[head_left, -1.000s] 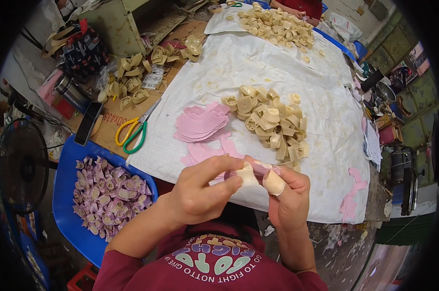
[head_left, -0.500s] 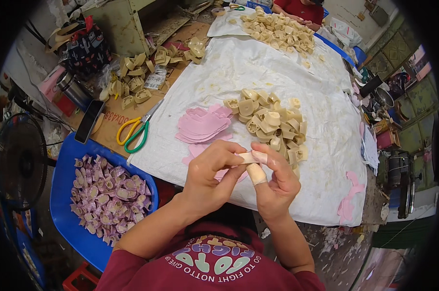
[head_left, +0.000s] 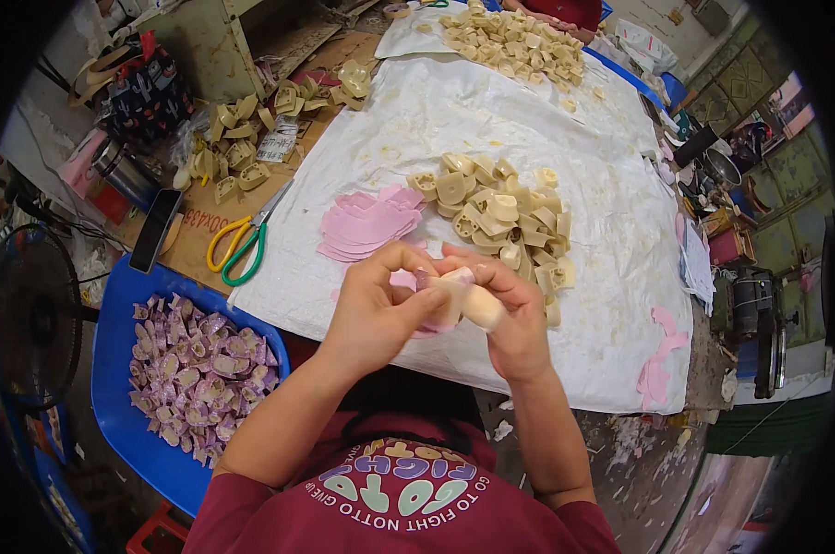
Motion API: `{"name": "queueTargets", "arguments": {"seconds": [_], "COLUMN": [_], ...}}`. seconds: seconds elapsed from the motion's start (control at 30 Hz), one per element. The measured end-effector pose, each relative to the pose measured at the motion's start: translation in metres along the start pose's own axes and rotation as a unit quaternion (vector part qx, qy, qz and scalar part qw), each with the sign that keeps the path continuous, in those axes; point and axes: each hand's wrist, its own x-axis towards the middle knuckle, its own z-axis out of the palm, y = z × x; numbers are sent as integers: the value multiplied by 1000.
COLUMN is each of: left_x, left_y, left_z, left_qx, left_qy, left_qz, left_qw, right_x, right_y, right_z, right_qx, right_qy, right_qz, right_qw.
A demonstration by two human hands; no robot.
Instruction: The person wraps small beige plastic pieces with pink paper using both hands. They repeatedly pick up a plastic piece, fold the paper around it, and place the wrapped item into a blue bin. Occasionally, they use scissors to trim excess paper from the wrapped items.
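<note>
Cream foam piece (head_left: 477,305) sits pinched between my left hand (head_left: 376,309) and right hand (head_left: 510,319), above the stack of pink cutouts (head_left: 366,226).

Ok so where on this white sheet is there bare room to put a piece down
Bare patches: the white sheet between the far cream heap and the near cream pile, and right of that pile. Crowded: around the pink stack and both hands.

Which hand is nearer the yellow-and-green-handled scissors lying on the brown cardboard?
Left. The left hand is just right of the yellow-and-green-handled scissors, on their side of the table; the right hand is farther right, beyond the left hand.
</note>
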Motion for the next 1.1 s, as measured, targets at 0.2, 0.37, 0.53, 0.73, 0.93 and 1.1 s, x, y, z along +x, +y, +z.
{"name": "queueTargets", "arguments": {"seconds": [0.2, 0.37, 0.53, 0.73, 0.93, 1.1], "left_x": [-4, -6, -5, -4, -6, -18], "left_y": [2, -5, 3, -25, -9, 2], "left_z": [0, 0, -2, -3, 7, 15], "left_qx": [-78, 100, 377, 62, -347, -204], "left_qy": [-23, 11, -7, 47, 60, -8], "left_qz": [-86, 75, 183, 110, -118, -67], "left_qw": [993, 992, 908, 991, 928, 977], "right_x": [-9, -2, 1, 4, -18, -12], "right_y": [10, 2, 4, 5, 20, 11], "right_z": [-1, -2, -2, 5, 21, 30], "right_qx": [-50, -134, -203, -282, -280, 74], "right_qy": [20, -6, 0, 72, 86, 36], "right_qz": [-43, -56, -49, -143, -243, 46], "right_qw": [998, 989, 978, 946, 925, 996]}}
